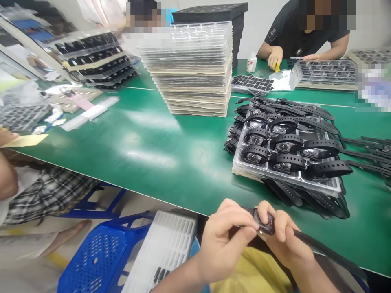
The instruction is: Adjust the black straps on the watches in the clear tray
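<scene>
A black smartwatch point(269, 228) with its strap extending to the right is held in front of me, just over the table's near edge. My right hand point(290, 240) is closed around the watch, with fingers on its case. At the watch's near left edge, my left hand point(224, 240) pinches thumb and forefinger together; what is between them, if anything, is too small to name. Beyond my hands, a clear plastic tray point(240, 165) of black-strapped watches tops a stack on the green table point(195, 154). Their backs face up and several straps hang over the edges.
A tall stack of clear trays point(195, 81) stands mid-table. More watch straps point(371, 152) lie at right. Across the table, a co-worker's hand point(275, 57) holds something yellow near a white bottle point(251, 63). Below left are a blue stool point(94, 252) and a white slotted tray point(165, 240).
</scene>
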Tool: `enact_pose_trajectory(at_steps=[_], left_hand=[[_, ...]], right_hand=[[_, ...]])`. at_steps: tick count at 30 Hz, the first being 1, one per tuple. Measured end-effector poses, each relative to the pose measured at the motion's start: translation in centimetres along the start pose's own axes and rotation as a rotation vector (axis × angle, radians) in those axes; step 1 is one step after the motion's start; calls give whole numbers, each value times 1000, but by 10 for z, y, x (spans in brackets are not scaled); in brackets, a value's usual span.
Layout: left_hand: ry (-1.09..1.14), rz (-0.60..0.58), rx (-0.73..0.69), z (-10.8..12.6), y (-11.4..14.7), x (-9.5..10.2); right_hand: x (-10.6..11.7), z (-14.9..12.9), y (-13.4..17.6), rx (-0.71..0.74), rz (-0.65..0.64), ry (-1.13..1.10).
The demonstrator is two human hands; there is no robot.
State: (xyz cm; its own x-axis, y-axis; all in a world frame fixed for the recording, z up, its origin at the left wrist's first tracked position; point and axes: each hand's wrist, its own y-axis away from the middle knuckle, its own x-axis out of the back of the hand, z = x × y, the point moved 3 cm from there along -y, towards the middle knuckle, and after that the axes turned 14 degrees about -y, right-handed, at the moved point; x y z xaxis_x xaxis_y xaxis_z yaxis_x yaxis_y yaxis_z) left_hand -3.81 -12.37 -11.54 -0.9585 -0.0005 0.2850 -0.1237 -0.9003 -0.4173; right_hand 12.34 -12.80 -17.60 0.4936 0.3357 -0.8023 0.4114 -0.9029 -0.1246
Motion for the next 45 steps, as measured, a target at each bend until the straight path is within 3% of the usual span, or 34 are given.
enact_pose_trajectory(at_steps=[5, 11, 17, 22, 28, 32, 34, 40, 45], left_hand=[[369, 16, 175, -24, 3, -10], [954, 48, 385, -36, 0, -17], [1135, 71, 456, -38, -1, -18], [1193, 119, 543, -39, -1, -18], [1254, 129, 567, -38, -2, -18], [1204, 143, 587, -39, -1, -18], [1153, 133, 561, -38, 0, -18], [761, 78, 336, -33, 7, -18], [635, 39, 264, -33, 10, -21]], right_hand=[[-5, 0, 4, 95, 62, 220], [-9, -4, 7, 152, 140, 339], [-9, -6, 10, 134, 155, 353], [-6, -9, 10, 126, 143, 391], [6, -13, 11, 76, 12, 448], [6, -14, 11, 109, 30, 478], [2, -17, 9, 140, 37, 564], [-25, -25, 1, 341, 47, 1099], [-42, -22, 1, 419, 87, 1250]])
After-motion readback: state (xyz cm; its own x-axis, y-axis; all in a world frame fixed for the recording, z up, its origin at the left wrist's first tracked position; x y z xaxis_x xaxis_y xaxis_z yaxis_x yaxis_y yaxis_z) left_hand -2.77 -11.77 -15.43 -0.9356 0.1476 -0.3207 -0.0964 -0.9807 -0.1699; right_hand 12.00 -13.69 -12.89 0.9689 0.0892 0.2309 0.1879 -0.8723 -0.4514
